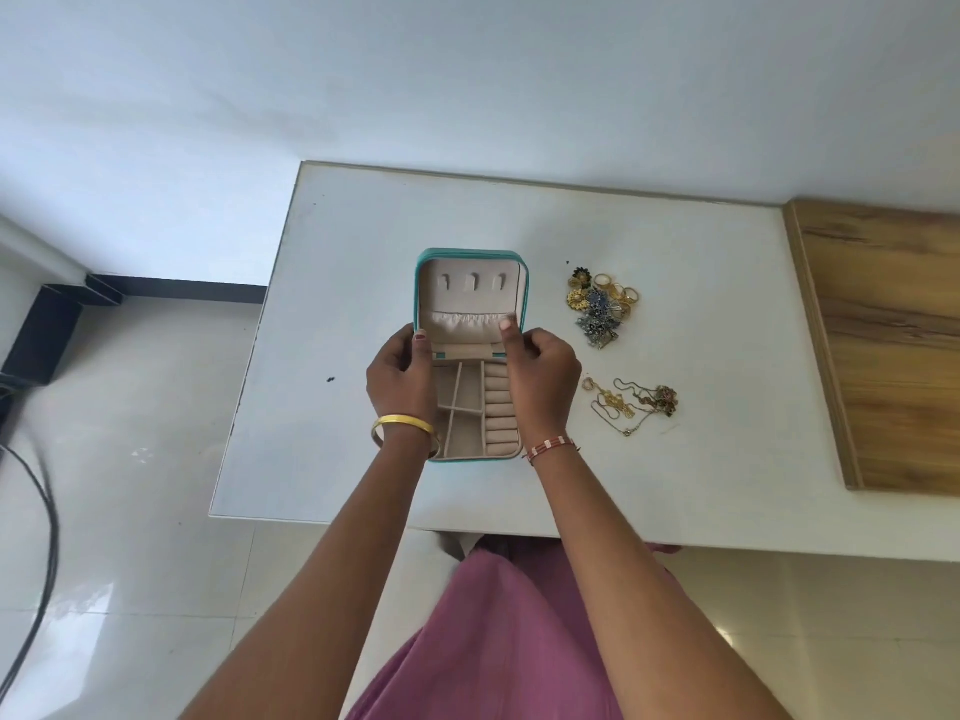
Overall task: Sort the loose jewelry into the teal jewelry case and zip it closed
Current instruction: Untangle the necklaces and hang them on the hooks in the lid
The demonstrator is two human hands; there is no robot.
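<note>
The teal jewelry case lies open on the white table, its beige lid flat on the far side and its tray with dividers and ring rolls nearer me. My left hand grips the left edge of the lid near the hinge, thumb on the rim. My right hand grips the right edge, thumb pressing the lid's gathered pocket. A heap of rings, brooches and earrings sits to the right of the case. Tangled chains and necklaces lie nearer, also to the right.
A wooden board or cabinet top adjoins the table's right side. Dark cables run over the tiled floor at the left. The wall stands right behind the table's far edge.
</note>
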